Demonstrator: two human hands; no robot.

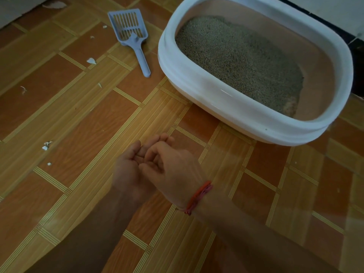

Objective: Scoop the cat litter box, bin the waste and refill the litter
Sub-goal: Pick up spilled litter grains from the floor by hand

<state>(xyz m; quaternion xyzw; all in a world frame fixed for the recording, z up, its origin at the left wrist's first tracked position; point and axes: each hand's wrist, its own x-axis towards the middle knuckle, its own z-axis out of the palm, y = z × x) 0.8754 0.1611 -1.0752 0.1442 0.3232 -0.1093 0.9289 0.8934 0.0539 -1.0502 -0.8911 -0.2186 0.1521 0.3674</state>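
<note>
A white-rimmed litter box [197,79] with a pinkish inside stands on the floor at the upper right, holding grey-brown litter [240,62]. A light blue slotted scoop [132,36] lies on the floor to its left, handle pointing toward me. My left hand [128,170] and my right hand [173,168] meet low in the middle, above the floor and apart from the box. The left palm faces up with relaxed fingers. The right hand's fingers rest against the left palm. Neither hand holds anything. A red thread band [199,196] circles my right wrist.
Orange and tan patterned flooring [78,125] covers the scene. Small white scraps [91,61] lie scattered on it at the left. A dark strip [356,62] and a pale wall run behind the box at the far right.
</note>
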